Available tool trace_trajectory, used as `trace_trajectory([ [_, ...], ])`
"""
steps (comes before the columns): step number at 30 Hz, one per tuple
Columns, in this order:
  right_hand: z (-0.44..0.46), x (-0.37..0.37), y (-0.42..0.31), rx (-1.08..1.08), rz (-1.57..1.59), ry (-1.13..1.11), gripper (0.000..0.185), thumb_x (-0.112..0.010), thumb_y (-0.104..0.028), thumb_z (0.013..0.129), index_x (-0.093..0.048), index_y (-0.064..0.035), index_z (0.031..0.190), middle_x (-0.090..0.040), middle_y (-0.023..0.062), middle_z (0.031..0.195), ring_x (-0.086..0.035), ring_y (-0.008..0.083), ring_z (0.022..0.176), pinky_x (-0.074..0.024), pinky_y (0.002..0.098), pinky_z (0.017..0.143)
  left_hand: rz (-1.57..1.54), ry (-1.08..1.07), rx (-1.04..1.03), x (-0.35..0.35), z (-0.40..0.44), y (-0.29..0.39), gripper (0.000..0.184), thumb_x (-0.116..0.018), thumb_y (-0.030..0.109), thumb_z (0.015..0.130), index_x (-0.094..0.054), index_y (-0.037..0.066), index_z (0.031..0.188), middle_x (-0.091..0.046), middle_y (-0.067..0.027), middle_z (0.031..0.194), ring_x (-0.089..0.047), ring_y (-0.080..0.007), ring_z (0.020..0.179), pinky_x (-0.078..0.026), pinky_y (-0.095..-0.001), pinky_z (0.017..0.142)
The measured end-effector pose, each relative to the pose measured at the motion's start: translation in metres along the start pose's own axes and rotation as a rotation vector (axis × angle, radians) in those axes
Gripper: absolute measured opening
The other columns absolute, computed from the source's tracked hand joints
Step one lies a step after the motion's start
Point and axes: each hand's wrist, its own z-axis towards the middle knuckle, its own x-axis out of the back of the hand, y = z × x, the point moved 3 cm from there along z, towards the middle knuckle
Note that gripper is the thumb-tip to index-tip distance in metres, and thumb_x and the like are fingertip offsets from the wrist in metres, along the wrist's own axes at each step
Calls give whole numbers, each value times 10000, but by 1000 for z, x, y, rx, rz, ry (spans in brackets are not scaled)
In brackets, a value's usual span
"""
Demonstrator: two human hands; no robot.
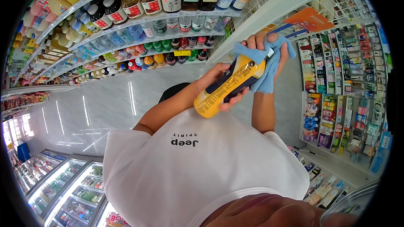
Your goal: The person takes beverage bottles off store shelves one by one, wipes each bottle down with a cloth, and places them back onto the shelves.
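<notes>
A yellow bottle (235, 82) with dark blue patches and small printed text lies tilted across my left hand (212, 77), whose fingers wrap round its body from both sides. Its base points down and left, towards the white shirt. A light blue cloth (265, 75) is draped over and beside the upper end of the bottle, hiding most of its cap. My right hand (278, 50) grips this cloth at the top, with the fingers bent over it and pressed against the bottle's upper end.
Curved shelves (139, 21) of drinks stand ahead and to the left. A white shelf frame (269, 8) rises close beyond my hands. Racks of small packaged goods (341, 84) are on the right. Glass-doored coolers (69, 189) stand at the lower left, beyond the grey floor (105, 105).
</notes>
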Motion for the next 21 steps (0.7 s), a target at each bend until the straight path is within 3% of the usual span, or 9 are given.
trace_trajectory([
  [4,0,-4,-3,58,-22,-163,444,-377,-490,1049,-604,-109,1045,-521,89,869,-564,254,874,-477,515,966,-28,-124,32,-1,2,-6,844,-482,688,904,-524,-73,1266,-635,-222,868,-605,-316,549,-518,-392,514],
  [7,-5,-2,-5,59,-181,-78,394,-409,-482,1041,-614,-146,1054,-489,71,867,-514,238,854,-479,502,953,107,35,-14,-6,-6,0,807,-472,650,933,-517,-76,1283,-633,-219,865,-616,-316,575,-525,-394,526],
  [9,-8,0,-10,60,-386,-33,416,-409,-459,1049,-604,-92,1077,-546,110,951,-563,276,917,-482,509,962,159,181,-73,-19,-9,6,731,-491,579,958,-529,-72,1288,-645,-190,882,-651,-303,660,-541,-368,578],
  [11,-12,7,-16,47,-673,31,438,-405,-453,1052,-595,-60,1092,-578,130,1007,-588,300,965,-480,509,973,378,383,-100,-18,-13,11,771,-513,618,929,-544,-83,1246,-633,-193,847,-640,-298,650,-516,-347,583],
  [12,-14,14,-17,4,-678,64,379,-435,-341,1060,-613,-9,1101,-621,150,1092,-613,313,1055,-471,474,1004,399,401,-100,-14,-15,15,733,-524,586,940,-557,-79,1247,-642,-179,866,-654,-280,692,-539,-332,642],
  [16,-12,25,-14,21,-1264,161,217,-500,-108,1052,-673,18,1086,-682,81,1131,-630,180,1044,-451,311,970,647,575,-165,8,-20,31,566,-553,472,965,-581,-45,1193,-672,-164,923,-694,-259,724,-587,-373,666],
  [21,-20,43,-4,-74,-1236,237,193,-521,-124,1046,-664,4,1053,-658,71,1054,-616,164,1005,-448,292,939,639,654,-148,18,-19,28,514,-562,455,964,-583,-28,1139,-670,-145,912,-695,-251,709,-586,-376,663],
])
